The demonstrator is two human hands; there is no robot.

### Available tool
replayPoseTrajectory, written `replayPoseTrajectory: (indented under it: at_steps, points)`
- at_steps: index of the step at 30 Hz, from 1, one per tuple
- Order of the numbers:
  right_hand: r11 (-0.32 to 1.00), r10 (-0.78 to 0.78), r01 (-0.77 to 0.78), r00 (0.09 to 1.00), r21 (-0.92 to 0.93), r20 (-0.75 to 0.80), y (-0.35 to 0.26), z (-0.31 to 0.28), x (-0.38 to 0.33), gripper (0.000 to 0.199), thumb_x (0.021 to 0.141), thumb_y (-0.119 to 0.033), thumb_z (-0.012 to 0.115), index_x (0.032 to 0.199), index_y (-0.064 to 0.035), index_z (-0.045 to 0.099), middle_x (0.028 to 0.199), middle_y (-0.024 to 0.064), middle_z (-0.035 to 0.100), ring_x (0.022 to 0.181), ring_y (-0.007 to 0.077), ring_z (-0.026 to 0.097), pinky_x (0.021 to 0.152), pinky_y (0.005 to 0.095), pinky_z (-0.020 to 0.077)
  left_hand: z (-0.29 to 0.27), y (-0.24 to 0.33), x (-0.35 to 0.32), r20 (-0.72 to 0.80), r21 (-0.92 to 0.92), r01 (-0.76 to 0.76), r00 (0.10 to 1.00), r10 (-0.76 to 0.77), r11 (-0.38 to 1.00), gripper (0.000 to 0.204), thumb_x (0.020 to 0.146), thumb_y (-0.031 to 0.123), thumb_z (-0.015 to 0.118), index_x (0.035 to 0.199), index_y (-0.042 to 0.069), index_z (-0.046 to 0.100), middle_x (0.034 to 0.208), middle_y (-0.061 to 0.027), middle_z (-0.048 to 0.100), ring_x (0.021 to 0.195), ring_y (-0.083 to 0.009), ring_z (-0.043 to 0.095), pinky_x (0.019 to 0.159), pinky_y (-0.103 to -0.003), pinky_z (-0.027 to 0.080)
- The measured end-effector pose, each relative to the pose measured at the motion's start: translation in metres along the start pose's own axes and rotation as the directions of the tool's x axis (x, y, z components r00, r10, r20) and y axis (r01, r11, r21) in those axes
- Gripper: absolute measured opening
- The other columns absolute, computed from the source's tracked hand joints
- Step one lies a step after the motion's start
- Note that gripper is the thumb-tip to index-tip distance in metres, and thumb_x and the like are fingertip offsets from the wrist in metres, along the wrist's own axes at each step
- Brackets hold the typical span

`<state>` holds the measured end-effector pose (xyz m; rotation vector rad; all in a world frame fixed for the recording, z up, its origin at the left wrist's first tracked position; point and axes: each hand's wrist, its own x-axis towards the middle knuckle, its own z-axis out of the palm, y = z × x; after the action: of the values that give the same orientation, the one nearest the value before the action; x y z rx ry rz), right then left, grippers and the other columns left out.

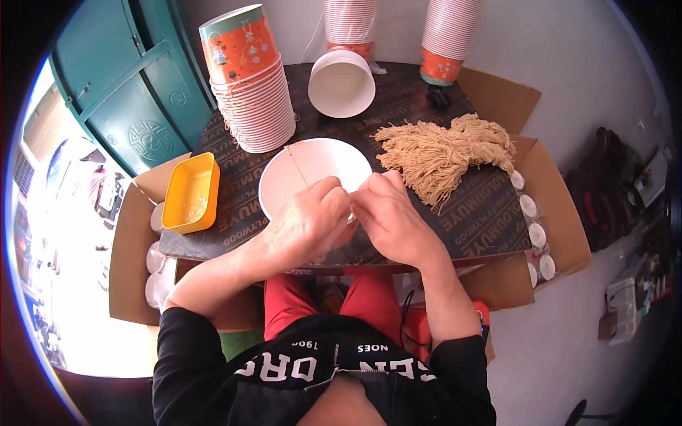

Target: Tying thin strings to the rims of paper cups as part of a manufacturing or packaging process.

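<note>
Both hands meet over the near rim of a white paper bowl (312, 174) that sits on the dark plywood surface (469, 213); the left hand (305, 224) lies curled over the bowl's lower edge, fingers bent inward, and the right hand (391, 216) comes in from the other side, its fingertips pressed against those of the left; the grip of each hand is nearly closed, pinched at the point where they touch; what is pinched there is too small to make out. A thin strand (297, 165) runs across the bowl's inside from the far left rim towards the hands; whether its near end reaches the fingers cannot be told; the bowl itself lies directly under and just ahead of the grip, its far half uncovered.

A bundle of tan string (440, 153) lies on the surface just to the right of the bowl, near the right hand but apart from it; a stack of orange printed cups (249, 78) leans on its side at the far left; another white bowl (341, 82) rests tilted beyond, its mouth facing the camera; two more cup stacks (447, 39) stand at the back; a yellow tray (190, 193) sits at the surface's left edge; the surface rests across an open cardboard box (131, 255) holding white lids.
</note>
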<state>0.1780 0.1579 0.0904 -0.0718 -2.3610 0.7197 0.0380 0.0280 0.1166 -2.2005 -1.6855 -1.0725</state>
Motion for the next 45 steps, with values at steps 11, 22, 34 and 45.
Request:
replayPoseTrajectory:
  at_steps: [11, 22, 34, 45]
  points:
    - [0.981, 0.072, -0.08, 0.996, 0.175, 0.051, 0.008, -0.002, -0.001, 0.005, 0.089, -0.006, 0.062, 0.09, -0.0028, 0.067, 0.101, 0.0103, 0.058, 0.099, 0.0307, 0.049, 0.092, 0.0387, 0.0412, 0.002, -0.002, -0.001, -0.006, -0.056, 0.015, 1.0, -0.015, 0.998, 0.024, 0.074, -0.006, 0.069, 0.083, 0.002, 0.048, 0.08, -0.0143, 0.053, 0.068, -0.0343, 0.057, 0.059, -0.041, 0.049]
    - [0.922, 0.177, -0.146, 0.983, 0.36, -0.053, 0.004, 0.011, -0.004, 0.005, 0.086, -0.002, 0.066, 0.089, -0.0002, 0.063, 0.1, 0.0101, 0.06, 0.095, 0.0282, 0.055, 0.085, 0.0362, 0.0458, 0.002, -0.004, -0.001, -0.031, -0.1, 0.087, 0.995, -0.091, 0.991, 0.022, 0.076, -0.008, 0.068, 0.08, 0.003, 0.05, 0.077, -0.0119, 0.054, 0.066, -0.0287, 0.058, 0.057, -0.035, 0.046]
    - [0.942, -0.262, 0.111, 0.832, -0.316, -0.489, -0.001, 0.034, -0.009, 0.022, 0.072, 0.008, 0.071, 0.083, 0.0001, 0.053, 0.101, 0.0145, 0.056, 0.085, 0.0308, 0.055, 0.074, 0.0408, 0.0459, -0.008, -0.018, 0.007, 0.308, -0.385, 0.565, 0.824, -0.476, 0.73, 0.012, 0.085, 0.004, 0.072, 0.086, 0.0, 0.061, 0.078, -0.001, 0.064, 0.073, -0.0063, 0.058, 0.064, -0.023, 0.048]
    - [0.955, -0.24, 0.122, 0.851, -0.269, -0.468, -0.001, 0.034, -0.023, 0.023, 0.075, 0.013, 0.066, 0.089, 0.0008, 0.052, 0.095, 0.0149, 0.053, 0.081, 0.0306, 0.056, 0.07, 0.039, 0.0481, -0.006, -0.023, 0.006, 0.36, -0.448, 0.654, 0.756, -0.547, 0.609, 0.011, 0.091, 0.004, 0.062, 0.084, -0.003, 0.058, 0.077, -0.006, 0.064, 0.068, -0.0103, 0.061, 0.06, -0.024, 0.051]
